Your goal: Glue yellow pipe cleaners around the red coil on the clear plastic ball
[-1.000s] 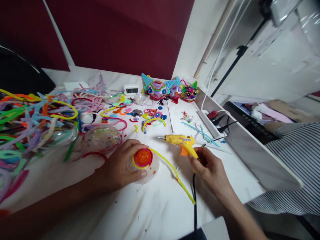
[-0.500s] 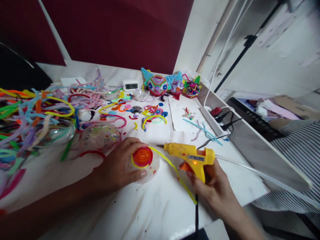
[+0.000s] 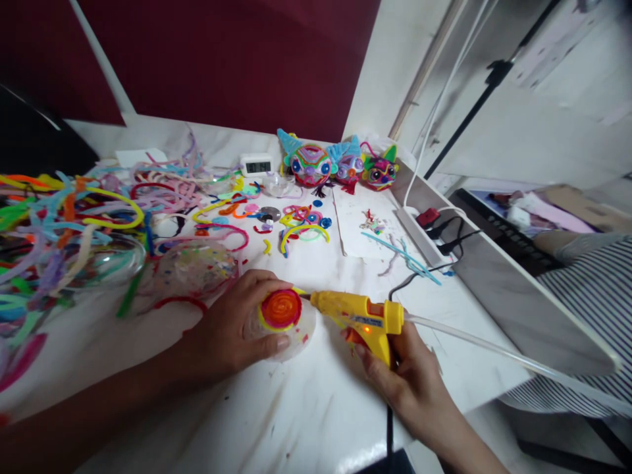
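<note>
My left hand (image 3: 251,319) is wrapped round a clear plastic dome (image 3: 299,336) standing on the white table. On top of the dome sits a coiled orange disc (image 3: 281,307) with a pink ring, edged partly by a yellow pipe cleaner (image 3: 299,290). My right hand (image 3: 402,368) grips a yellow hot glue gun (image 3: 363,313) by its handle, its orange light lit and a clear glue stick (image 3: 464,332) sticking out behind. The gun's nozzle points left and is close to the disc's right edge. Most of the yellow pipe cleaner's loose end is hidden behind the gun.
Colourful pipe cleaners (image 3: 74,224) lie heaped at the left beside another speckled dome (image 3: 197,270). Several decorated animal heads (image 3: 311,164) and a small digital clock (image 3: 257,166) stand at the back. A power strip (image 3: 419,234) lies along the right-hand board (image 3: 543,316). A person in striped clothing (image 3: 587,316) is at the right.
The glue gun in my right hand has moved left and slightly down, bringing its nozzle to the disc's edge. My left hand holds the dome in the same place.
</note>
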